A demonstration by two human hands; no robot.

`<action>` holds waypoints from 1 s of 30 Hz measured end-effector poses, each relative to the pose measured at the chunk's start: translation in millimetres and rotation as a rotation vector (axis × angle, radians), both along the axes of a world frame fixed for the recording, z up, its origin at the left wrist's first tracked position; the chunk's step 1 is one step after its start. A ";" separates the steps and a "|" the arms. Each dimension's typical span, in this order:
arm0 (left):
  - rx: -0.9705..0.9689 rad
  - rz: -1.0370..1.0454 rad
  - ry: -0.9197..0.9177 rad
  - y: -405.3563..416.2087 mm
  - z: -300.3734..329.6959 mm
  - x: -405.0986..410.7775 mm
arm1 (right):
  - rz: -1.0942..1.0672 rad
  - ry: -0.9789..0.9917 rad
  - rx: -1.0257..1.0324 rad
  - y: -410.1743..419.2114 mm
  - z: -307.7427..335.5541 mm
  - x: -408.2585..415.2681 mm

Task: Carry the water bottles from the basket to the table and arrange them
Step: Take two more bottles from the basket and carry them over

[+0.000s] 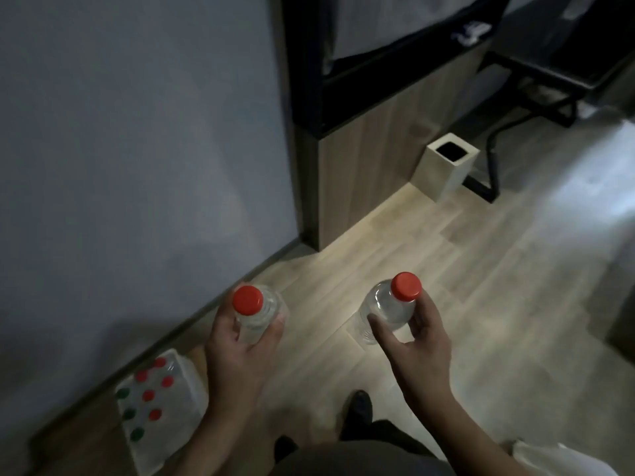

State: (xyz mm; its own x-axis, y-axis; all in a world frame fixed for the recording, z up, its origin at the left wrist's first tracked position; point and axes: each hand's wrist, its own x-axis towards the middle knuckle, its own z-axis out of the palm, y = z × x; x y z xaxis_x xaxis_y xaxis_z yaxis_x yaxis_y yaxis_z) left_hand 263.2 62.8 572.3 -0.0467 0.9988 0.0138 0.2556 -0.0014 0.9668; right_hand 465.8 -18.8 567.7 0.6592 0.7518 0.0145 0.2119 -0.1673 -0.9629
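Observation:
My left hand point(237, 352) grips a clear water bottle with a red cap point(256, 312) around its body. A second clear red-capped bottle point(388, 309) is held by my right hand point(417, 341), fingers and thumb wrapped round its upper part. Both bottles are carried upright above the wooden floor. Down at the lower left, against the wall, a translucent basket point(185, 379) stands on the floor with several more bottles in it, showing red and green caps. The table is not in view.
A grey wall point(137, 132) fills the left. A wood and black cabinet point(371, 159) stands ahead, with a white square bin point(443, 170) beside it and a black cable on the floor. My dark shoes point(359, 410) show below. A white bag point(556, 455) lies at bottom right.

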 end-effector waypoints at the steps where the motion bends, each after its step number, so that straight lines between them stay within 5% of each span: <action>1: -0.002 -0.040 0.002 3.5 0.1 21.0 | -0.023 0.001 0.000 -3.1 0.2 16.3; 15: -0.043 -0.553 0.051 66.0 3.4 276.4 | -0.441 0.030 -0.023 -5.4 0.5 203.5; 30: -0.062 -0.881 0.024 180.5 5.8 577.8 | -0.794 0.036 -0.016 78.4 4.3 438.2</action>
State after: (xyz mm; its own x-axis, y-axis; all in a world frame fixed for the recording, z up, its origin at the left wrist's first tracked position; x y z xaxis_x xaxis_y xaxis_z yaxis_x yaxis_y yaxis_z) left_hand 841.1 243.3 578.1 0.7400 0.6707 -0.0504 0.2067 -0.1554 0.9660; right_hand 903.9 59.7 572.0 0.9981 0.0573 -0.0244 -0.0080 -0.2693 -0.9630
